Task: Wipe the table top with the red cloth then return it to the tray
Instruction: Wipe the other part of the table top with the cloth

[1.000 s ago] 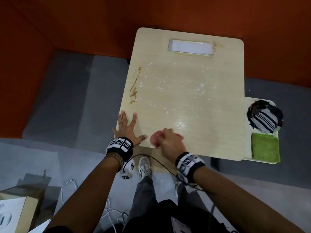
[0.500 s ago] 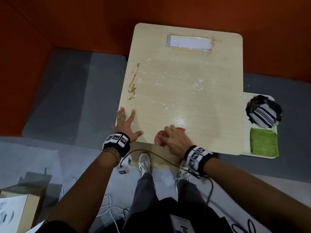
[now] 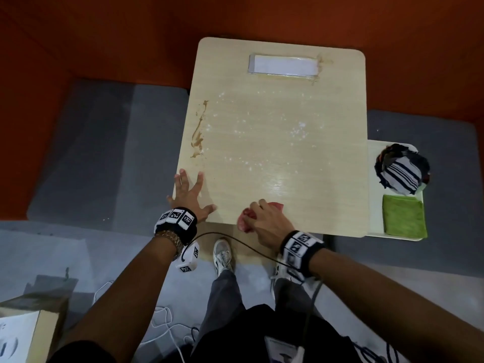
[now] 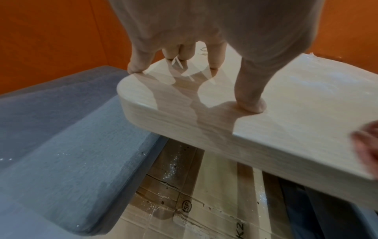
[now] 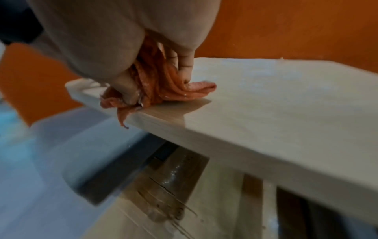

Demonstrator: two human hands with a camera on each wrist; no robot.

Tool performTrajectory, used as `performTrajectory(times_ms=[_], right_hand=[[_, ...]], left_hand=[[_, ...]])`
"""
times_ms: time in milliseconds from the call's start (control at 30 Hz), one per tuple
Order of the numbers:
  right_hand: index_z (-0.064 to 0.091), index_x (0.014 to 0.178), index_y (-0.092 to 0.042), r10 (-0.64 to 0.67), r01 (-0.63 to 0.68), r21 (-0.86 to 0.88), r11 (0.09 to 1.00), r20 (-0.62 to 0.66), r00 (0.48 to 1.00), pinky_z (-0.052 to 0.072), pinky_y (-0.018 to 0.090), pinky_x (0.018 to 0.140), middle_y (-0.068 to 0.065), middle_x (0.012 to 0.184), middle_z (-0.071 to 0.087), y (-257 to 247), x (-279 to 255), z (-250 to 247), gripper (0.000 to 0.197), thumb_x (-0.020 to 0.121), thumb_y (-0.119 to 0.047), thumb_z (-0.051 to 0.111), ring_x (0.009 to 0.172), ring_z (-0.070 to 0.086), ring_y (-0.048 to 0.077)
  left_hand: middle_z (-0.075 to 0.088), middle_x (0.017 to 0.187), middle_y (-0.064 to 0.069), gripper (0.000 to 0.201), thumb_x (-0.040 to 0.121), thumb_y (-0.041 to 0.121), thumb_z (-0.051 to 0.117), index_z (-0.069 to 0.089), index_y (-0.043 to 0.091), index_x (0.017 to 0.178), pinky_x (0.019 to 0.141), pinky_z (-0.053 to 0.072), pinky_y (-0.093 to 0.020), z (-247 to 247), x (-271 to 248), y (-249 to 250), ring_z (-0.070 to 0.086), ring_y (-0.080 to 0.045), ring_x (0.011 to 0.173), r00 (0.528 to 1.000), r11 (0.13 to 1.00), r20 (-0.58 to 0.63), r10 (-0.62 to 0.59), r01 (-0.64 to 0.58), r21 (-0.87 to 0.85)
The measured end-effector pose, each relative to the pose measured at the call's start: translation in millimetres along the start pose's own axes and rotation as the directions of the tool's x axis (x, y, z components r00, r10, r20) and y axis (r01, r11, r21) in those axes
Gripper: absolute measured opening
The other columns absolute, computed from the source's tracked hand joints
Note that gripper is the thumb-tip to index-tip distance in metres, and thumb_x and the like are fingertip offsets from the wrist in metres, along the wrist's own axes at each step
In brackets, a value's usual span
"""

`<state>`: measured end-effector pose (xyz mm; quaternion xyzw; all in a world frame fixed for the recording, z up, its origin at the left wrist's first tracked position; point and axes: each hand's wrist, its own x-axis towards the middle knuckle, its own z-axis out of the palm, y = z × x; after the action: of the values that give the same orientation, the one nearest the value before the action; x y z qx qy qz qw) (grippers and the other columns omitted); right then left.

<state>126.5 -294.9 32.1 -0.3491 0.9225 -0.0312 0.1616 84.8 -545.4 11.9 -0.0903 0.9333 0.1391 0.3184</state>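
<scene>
My right hand grips the bunched red cloth and presses it on the near edge of the pale wooden table top. In the right wrist view the red cloth bulges out between my fingers and one corner hangs over the edge. My left hand lies flat with spread fingers on the table's near left corner; its fingertips press the wood. A brown smear and white specks mark the table top. The white tray stands at the table's right side.
On the tray lie a green cloth and a striped dark bundle. A white rectangular label is stuck near the table's far edge. Orange walls stand behind, grey cushions on both sides. Cables and my feet are below the near edge.
My right hand has slid the red cloth a little to the right along the near edge. The left hand has stayed flat on the corner.
</scene>
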Motion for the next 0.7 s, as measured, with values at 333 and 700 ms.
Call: performTrajectory(times_ms=[333, 700], right_hand=[[0.071, 0.098, -0.017, 0.238, -0.237, 0.028, 0.971, -0.061, 0.969, 0.051, 0.039, 0.065, 0.013, 0.097, 0.058, 65, -75, 9, 0.027, 0.076, -0.024, 0.058, 0.086, 0.054, 0.03], [0.073, 0.102, -0.026, 0.206, -0.206, -0.002, 0.979, -0.013, 0.979, 0.049, 0.037, 0.065, 0.009, 0.094, 0.057, 96, -74, 2, 0.035, 0.069, -0.032, 0.082, 0.083, 0.053, 0.028]], left_hand=[[-0.031, 0.154, -0.011, 0.108, 0.077, 0.06, 0.065, -0.01, 0.036, 0.15, 0.113, 0.011, -0.065, -2, 1, 5, -0.024, -0.031, 0.144, 0.999, 0.998, 0.029, -0.023, 0.021, 0.066], [-0.033, 0.153, -0.007, 0.114, 0.07, 0.07, 0.064, -0.013, 0.039, 0.149, 0.112, 0.008, -0.067, -1, -3, 9, -0.025, -0.029, 0.144, 0.998, 0.998, 0.061, -0.022, 0.018, 0.062]])
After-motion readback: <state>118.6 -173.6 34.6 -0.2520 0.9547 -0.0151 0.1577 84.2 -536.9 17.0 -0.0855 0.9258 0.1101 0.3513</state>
